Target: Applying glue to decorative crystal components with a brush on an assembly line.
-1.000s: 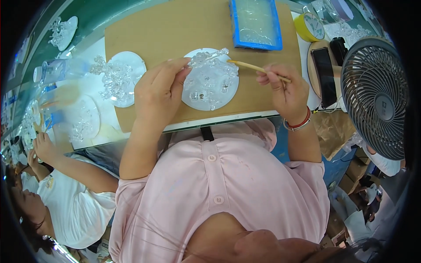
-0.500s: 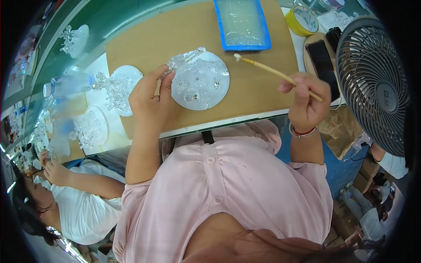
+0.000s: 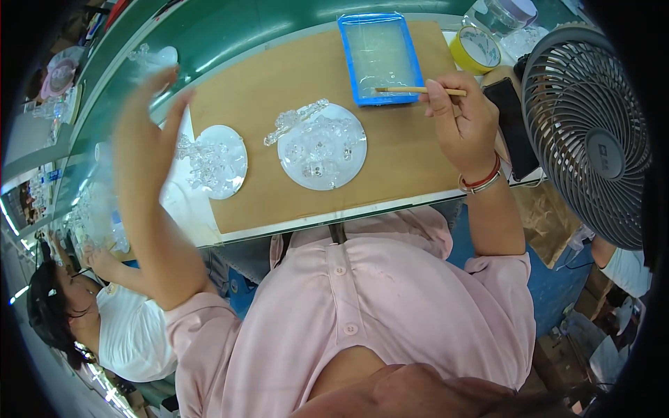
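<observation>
My right hand (image 3: 463, 125) grips a thin wooden stick (image 3: 408, 90) whose tip reaches over a blue tray of clear liquid (image 3: 380, 56). My left hand (image 3: 150, 115) is lifted, fingers spread and blurred, holding nothing, over the board's left end. Between the hands a round clear plate (image 3: 352, 164) carries glass ornaments, with a glass piece (image 3: 293, 120) leaning off its upper left rim. A second round plate with glass figures (image 3: 219, 161) lies to the left, beside my left forearm.
A brown board (image 3: 279, 76) covers the green bench. A grey fan (image 3: 592, 132) stands at the right, with a dark phone (image 3: 514, 125) and a yellow tape roll (image 3: 478, 49) near it. Another person (image 3: 104, 313) sits at lower left. More glass pieces (image 3: 150, 57) lie far left.
My left hand has let go of the ornament plate and risen up to the left. My right hand has carried the stick up to the blue tray.
</observation>
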Demonstrator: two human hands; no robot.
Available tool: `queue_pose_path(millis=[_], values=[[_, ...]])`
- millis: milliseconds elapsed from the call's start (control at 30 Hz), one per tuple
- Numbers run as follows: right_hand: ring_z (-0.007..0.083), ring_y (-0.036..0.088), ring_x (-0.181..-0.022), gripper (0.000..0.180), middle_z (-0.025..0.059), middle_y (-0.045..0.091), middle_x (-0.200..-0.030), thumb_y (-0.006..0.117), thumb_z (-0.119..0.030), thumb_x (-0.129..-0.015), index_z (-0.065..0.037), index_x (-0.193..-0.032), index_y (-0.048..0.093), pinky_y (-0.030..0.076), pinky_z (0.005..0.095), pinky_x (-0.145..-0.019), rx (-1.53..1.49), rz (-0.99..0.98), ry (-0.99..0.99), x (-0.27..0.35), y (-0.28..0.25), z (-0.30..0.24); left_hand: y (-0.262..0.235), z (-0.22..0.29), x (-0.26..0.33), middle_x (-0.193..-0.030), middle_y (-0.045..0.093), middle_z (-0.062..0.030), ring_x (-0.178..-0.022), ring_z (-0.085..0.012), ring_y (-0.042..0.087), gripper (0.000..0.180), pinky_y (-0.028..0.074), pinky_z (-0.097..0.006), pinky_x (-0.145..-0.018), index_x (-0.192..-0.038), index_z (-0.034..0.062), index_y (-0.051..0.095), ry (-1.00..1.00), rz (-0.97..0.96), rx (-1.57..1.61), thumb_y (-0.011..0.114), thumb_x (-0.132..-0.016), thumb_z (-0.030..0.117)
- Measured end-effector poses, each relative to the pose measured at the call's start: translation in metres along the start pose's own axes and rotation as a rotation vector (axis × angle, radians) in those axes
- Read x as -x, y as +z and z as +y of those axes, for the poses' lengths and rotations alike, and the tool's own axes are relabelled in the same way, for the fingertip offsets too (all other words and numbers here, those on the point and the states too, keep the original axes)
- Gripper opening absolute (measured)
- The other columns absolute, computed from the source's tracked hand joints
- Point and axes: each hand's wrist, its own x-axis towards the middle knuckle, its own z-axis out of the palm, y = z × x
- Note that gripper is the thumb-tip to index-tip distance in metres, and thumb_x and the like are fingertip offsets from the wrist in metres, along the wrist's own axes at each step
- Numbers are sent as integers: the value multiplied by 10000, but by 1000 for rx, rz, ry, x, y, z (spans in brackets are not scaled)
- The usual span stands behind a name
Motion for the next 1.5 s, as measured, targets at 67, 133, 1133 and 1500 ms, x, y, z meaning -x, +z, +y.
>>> queue_pose_path(millis=[67, 133, 1133, 1500], values=[[80, 594, -617, 100, 74, 635, -750, 573, -74, -920, 24, -928, 552, 475, 200, -559, 12, -18, -33, -1, 0, -1, -14, -24, -38, -1128, 636, -119, -1046, -274, 609, 401, 458, -366, -886, -1166, 99, 608, -27, 4, -199, 663, -840, 326], [85, 596, -633, 92, 83, 632, -768, 562, -67, -924, 23, -935, 550, 476, 203, -566, 43, -33, -64, 0, -2, -2, -3, -71, -75, -1242, 561, -133, -1094, -296, 580, 480, 453, -384, -909, -1242, 127, 552, -2, -21, -343, 659, -831, 352], [134, 639, -675, 69, 102, 640, -791, 509, -42, -939, 18, -957, 536, 525, 238, -597, -207, -236, 11, 42, 10, 3, 10, -29, -127, -819, 659, -192, -729, -347, 628, 202, 499, -398, -651, -882, 48, 691, 88, -228, -381, 602, -704, 18], [155, 654, -697, 82, 124, 635, -832, 512, -30, -935, 21, -998, 523, 534, 246, -632, -172, -233, 6, 56, 6, 3, 35, -12, -35, -1097, 601, -118, -949, -342, 593, 211, 479, -396, -806, -1022, 59, 601, 337, -186, -312, 625, -812, 56]])
